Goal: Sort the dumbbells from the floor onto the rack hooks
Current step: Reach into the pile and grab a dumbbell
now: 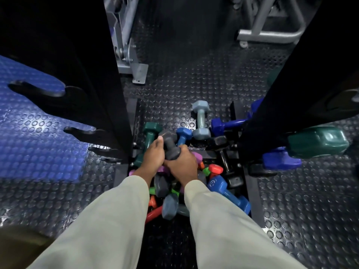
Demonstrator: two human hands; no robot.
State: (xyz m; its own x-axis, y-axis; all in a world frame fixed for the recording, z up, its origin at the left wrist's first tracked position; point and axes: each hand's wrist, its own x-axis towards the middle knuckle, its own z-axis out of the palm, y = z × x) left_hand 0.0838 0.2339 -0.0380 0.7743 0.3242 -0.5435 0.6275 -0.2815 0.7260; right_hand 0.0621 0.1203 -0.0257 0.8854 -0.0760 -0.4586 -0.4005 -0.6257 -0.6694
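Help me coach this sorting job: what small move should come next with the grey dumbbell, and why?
Probably lift the dark grey dumbbell straight up, clear of the pile, then swing it left toward the empty rack hooks. Both the left hand and right hand already hold it, and loose dumbbells crowd close beneath it.

Black studded rubber floor (174, 74) across the scene. Blue studded mat (35, 136) on the left, meeting the black flooring. Grey metal machine frame (128, 55) at far left-centre, its foot plate bolted to the floor. Second grey tubular machine base (270, 33) at far right, resting on the floor.
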